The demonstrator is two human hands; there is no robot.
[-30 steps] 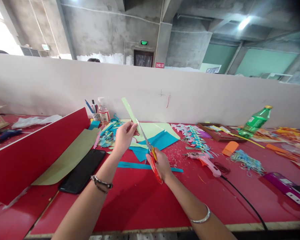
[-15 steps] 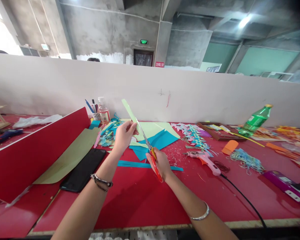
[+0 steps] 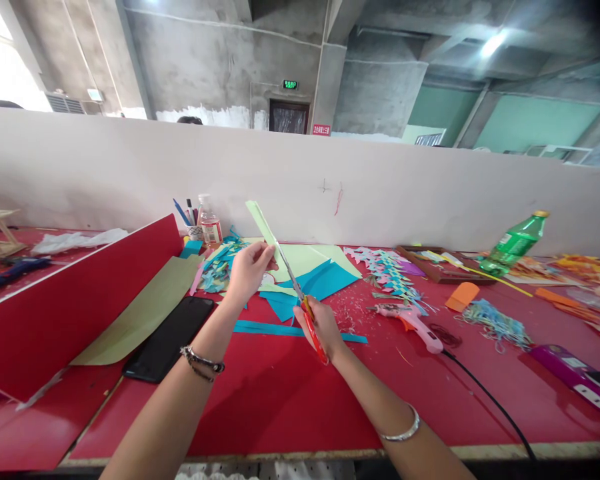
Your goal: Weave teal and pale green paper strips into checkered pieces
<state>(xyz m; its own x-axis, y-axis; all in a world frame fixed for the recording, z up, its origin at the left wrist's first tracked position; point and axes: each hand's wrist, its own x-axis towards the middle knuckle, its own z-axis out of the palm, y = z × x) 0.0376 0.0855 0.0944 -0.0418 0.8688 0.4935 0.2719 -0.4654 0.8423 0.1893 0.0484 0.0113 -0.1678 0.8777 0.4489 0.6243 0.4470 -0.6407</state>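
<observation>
My left hand [image 3: 250,268] pinches a pale green paper strip [image 3: 261,221], which slants up and to the left above the table. Wrapped round the red and yellow handles of a pair of scissors [image 3: 312,330] is my right hand [image 3: 325,327]. The blades run up along the strip's right edge, close by my left fingertips. Below the hands lie teal paper sheets [image 3: 325,283], a light green sheet [image 3: 343,257] and a long teal strip [image 3: 270,329]. A heap of cut paper pieces [image 3: 217,270] sits behind my left hand.
A pink glue gun [image 3: 413,321] with a black cord lies right of my hands. A black phone [image 3: 170,340] and red divider [image 3: 95,300] are at the left. Farther right are a green bottle [image 3: 515,243], a purple power strip [image 3: 575,377] and a brown tray [image 3: 445,275].
The view has shifted slightly. Near its top, the pale green strip looks split lengthwise along the blades. Both hands keep the same holds.
</observation>
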